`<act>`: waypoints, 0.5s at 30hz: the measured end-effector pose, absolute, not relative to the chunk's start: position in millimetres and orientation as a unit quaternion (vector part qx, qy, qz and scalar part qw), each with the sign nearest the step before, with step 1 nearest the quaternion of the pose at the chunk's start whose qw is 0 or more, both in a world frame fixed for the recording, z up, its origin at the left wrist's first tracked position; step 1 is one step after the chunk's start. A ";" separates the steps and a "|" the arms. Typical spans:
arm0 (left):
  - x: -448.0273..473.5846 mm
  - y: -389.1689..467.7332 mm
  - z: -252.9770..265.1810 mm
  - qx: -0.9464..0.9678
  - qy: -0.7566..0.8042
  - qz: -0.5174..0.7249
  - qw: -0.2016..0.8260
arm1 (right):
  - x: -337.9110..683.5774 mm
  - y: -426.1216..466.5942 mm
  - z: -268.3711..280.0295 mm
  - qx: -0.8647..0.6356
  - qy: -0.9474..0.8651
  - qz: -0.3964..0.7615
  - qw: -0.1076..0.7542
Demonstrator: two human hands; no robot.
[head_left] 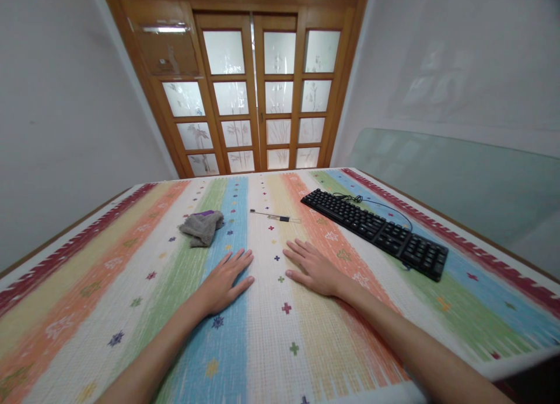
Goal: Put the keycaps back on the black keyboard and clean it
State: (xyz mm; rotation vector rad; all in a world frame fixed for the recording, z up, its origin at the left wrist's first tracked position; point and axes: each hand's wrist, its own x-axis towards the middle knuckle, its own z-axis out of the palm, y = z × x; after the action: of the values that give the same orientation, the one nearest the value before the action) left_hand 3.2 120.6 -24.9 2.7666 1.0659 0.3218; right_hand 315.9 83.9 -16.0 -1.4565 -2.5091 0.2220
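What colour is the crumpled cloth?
The cloth is grey with a purple patch, best seen in the head view.

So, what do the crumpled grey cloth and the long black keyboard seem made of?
Crumpled grey cloth: probably soft textile, matte, judging by its loose folds.
Long black keyboard: likely hard plastic, fairly dull, judging by its crisp edges and uniform keys.

Both forearms (164,341) are just bare, all the way to where the view cuts off. Left hand (225,283) and right hand (314,270) both look slim, longish tapering fingers (244,260) (nails are too tiny to judge, tbh), narrow wrists (202,304), then everything thickens toward the elbows.
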 end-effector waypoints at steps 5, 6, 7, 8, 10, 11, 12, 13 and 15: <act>4.2 119.5 -24.4 0.921 0.358 0.126 0.087 | 319.3 84.2 -16.4 -0.496 -0.850 0.098 0.144; 4.1 119.2 -24.8 0.920 0.357 0.135 0.088 | 320.1 83.4 -16.2 -0.492 -0.850 0.104 0.157; 3.8 118.8 -25.2 0.919 0.356 0.145 0.088 | 320.6 82.1 -15.6 -0.485 -0.850 0.109 0.175; 3.5 118.1 -25.6 0.918 0.355 0.154 0.087 | 320.5 80.0 -14.1 -0.478 -0.848 0.113 0.200; 2.8 116.3 -26.0 0.915 0.355 0.171 0.084 | 317.7 72.4 -6.8 -0.461 -0.840 0.116 0.261; 2.6 115.2 -25.9 0.914 0.354 0.181 0.082 | 314.8 66.3 -0.1 -0.451 -0.835 0.116 0.293; 2.5 114.1 -25.7 0.912 0.354 0.191 0.079 | 311.4 58.0 8.6 -0.440 -0.829 0.115 0.326; 2.5 113.1 -25.3 0.910 0.353 0.202 0.075 | 307.6 47.4 19.2 -0.426 -0.825 0.114 0.354; 3.0 111.3 -24.1 0.907 0.351 0.222 0.068 | 301.7 17.6 43.4 -0.406 -0.811 0.119 0.404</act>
State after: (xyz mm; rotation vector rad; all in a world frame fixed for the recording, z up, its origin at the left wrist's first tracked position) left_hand 3.0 111.3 -24.1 2.7338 1.0577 0.6675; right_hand 301.7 17.6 43.4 -1.0256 -2.0483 0.3001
